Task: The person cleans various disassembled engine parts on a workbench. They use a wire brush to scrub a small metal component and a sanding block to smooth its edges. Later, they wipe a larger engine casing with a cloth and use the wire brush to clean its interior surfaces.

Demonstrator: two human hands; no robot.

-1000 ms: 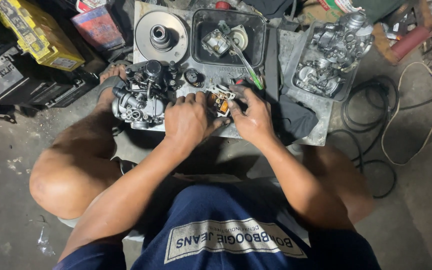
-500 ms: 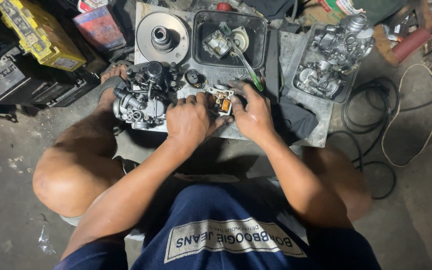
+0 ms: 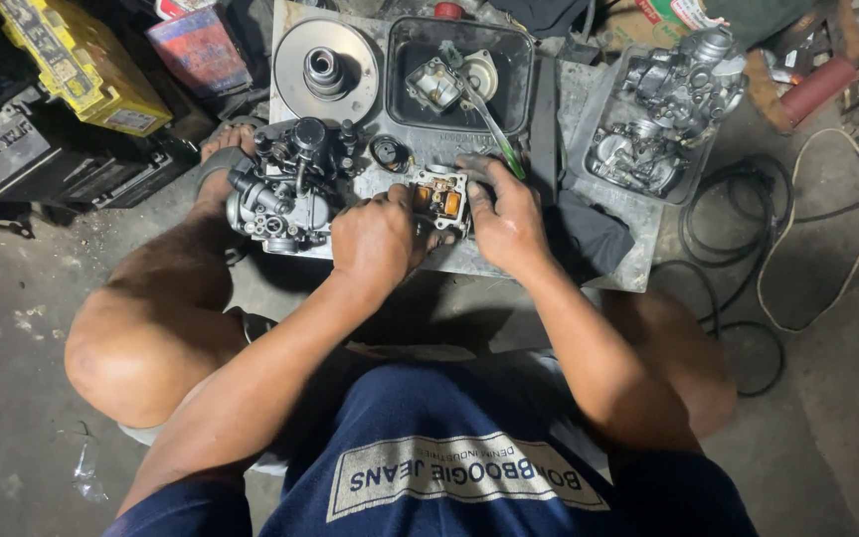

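Grey metal table [image 3: 608, 261] carries a carburetor [image 3: 285, 189], pulley disc [image 3: 326, 70], black tray [image 3: 400, 99], clear parts tray [image 3: 589, 119], dark rag [image 3: 589, 234].

Yellow box [image 3: 80, 62], grey slab [image 3: 608, 214], navy shorts [image 3: 449, 438].

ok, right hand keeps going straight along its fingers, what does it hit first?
The right hand points up and slightly left, fingers already on the small carburetor body. Just beyond lies the green-handled tool, then the black tray; depth is uncertain.
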